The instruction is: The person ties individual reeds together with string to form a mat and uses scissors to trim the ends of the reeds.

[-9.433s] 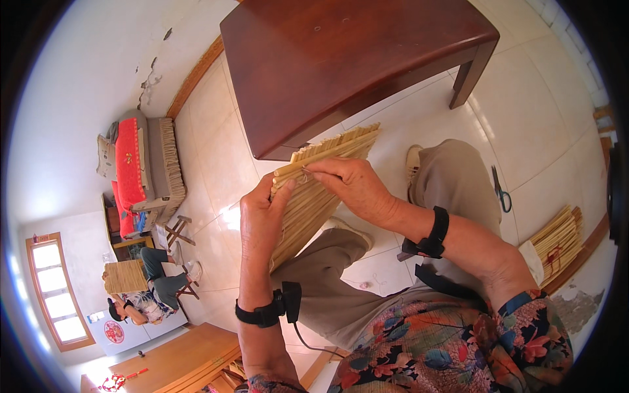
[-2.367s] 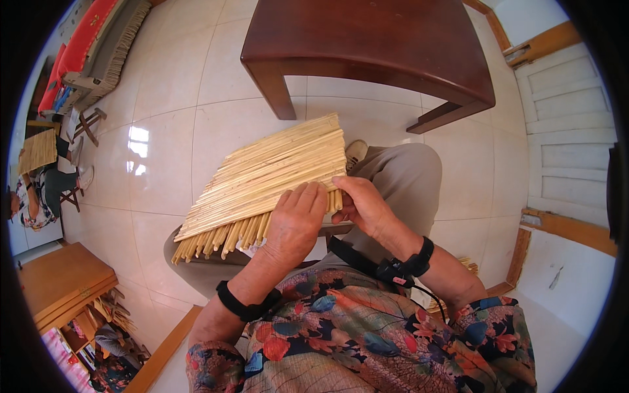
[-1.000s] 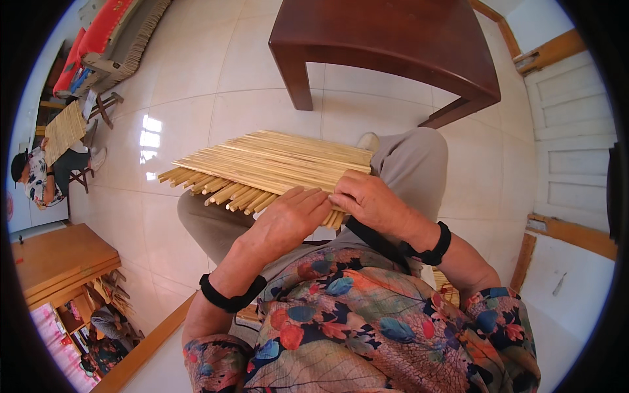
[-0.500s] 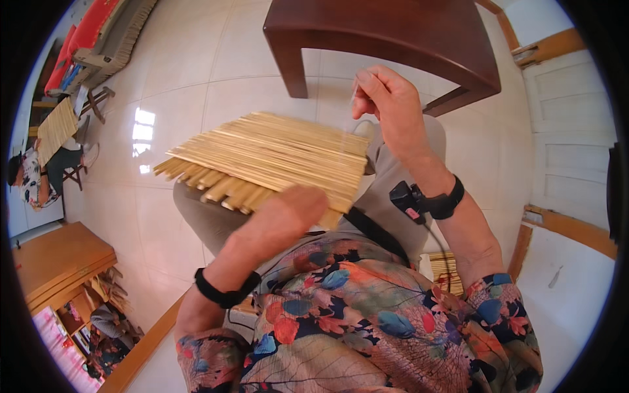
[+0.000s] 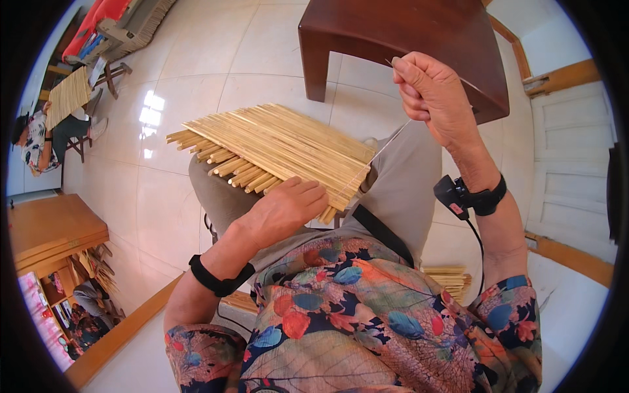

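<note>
Across my lap lies a mat of pale yellow straw stalks (image 5: 288,144), its left edge showing uneven stalk ends. My left hand (image 5: 282,206) grips its near edge, fingers lying bent over the top and the thumb hidden. My right hand (image 5: 436,98) is raised to the right of the mat, closed in a pinch. From its fingertips sticks a thin needle (image 5: 390,62). A pale thread (image 5: 392,139) runs taut from below this hand down to the mat's right edge, where a stitched line crosses the stalks.
A dark red wooden stool (image 5: 393,33) stands ahead. More stalks (image 5: 447,280) lie beside my right hip. At the far left a seated person (image 5: 36,147) holds another stalk mat (image 5: 69,97). A wooden cabinet (image 5: 56,229) stands at the left, a white door (image 5: 570,144) at the right.
My right hand has moved up and to the right, and the thread now stretches tight to the mat. My left hand stays on the mat's near edge, now still.
</note>
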Tool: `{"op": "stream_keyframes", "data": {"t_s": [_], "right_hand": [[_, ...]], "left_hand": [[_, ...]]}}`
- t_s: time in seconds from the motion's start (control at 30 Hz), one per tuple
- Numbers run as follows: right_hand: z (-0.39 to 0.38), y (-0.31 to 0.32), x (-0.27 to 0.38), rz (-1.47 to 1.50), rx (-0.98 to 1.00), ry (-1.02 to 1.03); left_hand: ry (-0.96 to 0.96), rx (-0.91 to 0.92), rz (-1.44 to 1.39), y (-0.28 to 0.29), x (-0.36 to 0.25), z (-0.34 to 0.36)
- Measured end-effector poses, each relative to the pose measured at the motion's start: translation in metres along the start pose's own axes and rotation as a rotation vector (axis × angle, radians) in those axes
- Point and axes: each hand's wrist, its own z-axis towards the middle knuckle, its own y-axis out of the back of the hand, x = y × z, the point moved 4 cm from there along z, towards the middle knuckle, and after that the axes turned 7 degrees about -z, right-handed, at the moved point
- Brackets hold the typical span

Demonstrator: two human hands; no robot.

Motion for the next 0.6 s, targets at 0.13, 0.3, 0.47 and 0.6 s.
{"op": "stream_keyframes", "data": {"t_s": [0.13, 0.3, 0.47, 0.6], "right_hand": [[0.001, -0.013, -0.020, -0.132, 0.024, -0.050], [-0.020, -0.020, -0.048, -0.875, -0.085, 0.272], [-0.049, -0.052, -0.062, -0.947, 0.019, 0.551], [-0.073, -0.104, -0.120, -0.928, 0.445, 0.609]], "left_hand": [[-0.042, -0.018, 0.056, -0.013, 0.001, -0.013], [0.111, -0.262, 0.264, -0.021, -0.008, -0.030], [0.257, -0.312, 0.187, -0.043, -0.013, -0.062], [0.302, -0.289, 0.215, -0.046, -0.010, -0.064]]}}
